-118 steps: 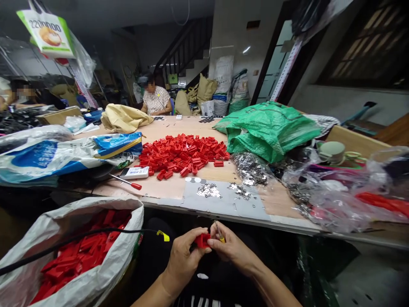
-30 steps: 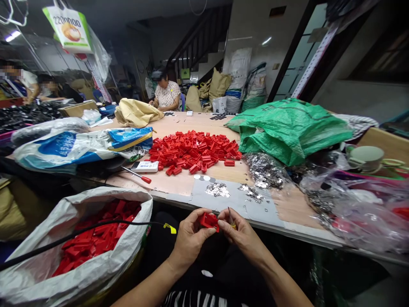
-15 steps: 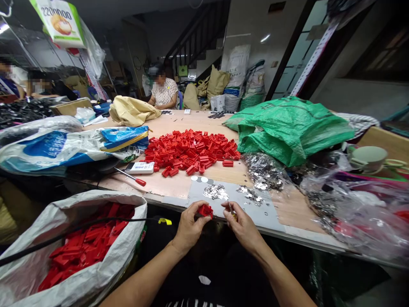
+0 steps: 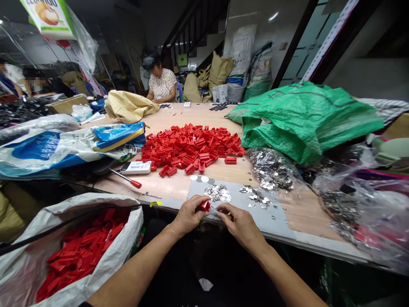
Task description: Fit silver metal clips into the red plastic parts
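Red part (image 4: 205, 206): one, clamped in the left hand (image 4: 188, 216), over the near edge of the table (image 4: 309, 209). Right hand (image 4: 239, 222): closed on a thin tool (image 4: 216, 209). Table: wood-toned, with grey mat (image 4: 270, 214), silver pieces (image 4: 219, 193), heap of red parts (image 4: 191, 147). Room: dim; staircase (image 4: 211, 46), standing sacks (image 4: 220, 73). Tool handle: mostly covered. Tip contact: cannot tell. Hanging bag (image 4: 47, 18): cut off at top.

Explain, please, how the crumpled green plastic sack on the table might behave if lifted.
The crumpled green plastic sack would probably sag and fold, since creases run all over it. Its glossy patches suggest it may feel somewhat slippery. It looks thin, so perhaps light for its size, but any contents are hidden.
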`<action>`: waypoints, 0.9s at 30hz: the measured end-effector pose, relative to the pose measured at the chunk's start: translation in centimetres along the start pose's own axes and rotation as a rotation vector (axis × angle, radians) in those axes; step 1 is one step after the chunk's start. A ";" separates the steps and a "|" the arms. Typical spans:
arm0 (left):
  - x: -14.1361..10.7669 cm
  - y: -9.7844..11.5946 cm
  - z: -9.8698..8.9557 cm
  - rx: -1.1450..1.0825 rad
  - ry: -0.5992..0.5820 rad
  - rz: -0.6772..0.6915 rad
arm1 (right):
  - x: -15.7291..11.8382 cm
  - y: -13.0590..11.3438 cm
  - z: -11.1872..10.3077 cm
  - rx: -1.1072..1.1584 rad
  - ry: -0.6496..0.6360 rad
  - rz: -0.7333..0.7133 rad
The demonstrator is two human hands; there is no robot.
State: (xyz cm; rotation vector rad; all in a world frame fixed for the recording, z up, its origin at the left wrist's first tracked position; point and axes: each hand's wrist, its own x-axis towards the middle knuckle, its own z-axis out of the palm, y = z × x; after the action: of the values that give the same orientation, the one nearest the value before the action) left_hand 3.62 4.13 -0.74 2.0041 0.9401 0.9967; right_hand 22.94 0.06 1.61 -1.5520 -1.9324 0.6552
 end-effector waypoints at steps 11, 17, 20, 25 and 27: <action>0.1 -0.1 0.0 0.006 -0.030 -0.064 | 0.3 0.5 -0.2 -0.083 -0.079 -0.167; 0.0 0.0 0.1 0.009 -0.025 -0.063 | 0.3 0.6 0.3 -0.120 -0.084 -0.208; -0.1 -0.1 0.2 0.004 -0.014 -0.060 | 0.3 0.5 0.5 -0.159 -0.094 -0.197; -0.2 -0.2 0.3 0.001 0.000 -0.063 | 0.2 -0.1 0.8 -0.266 -0.111 -0.141; -0.3 -0.2 0.4 0.001 0.003 -0.062 | 0.2 -0.6 1.1 -0.316 -0.118 -0.100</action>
State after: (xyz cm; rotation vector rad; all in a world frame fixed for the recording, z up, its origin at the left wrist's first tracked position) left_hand 3.78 3.90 -1.16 1.9628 0.9982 0.9661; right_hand 21.73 0.06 1.28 -1.6170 -2.2734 0.4220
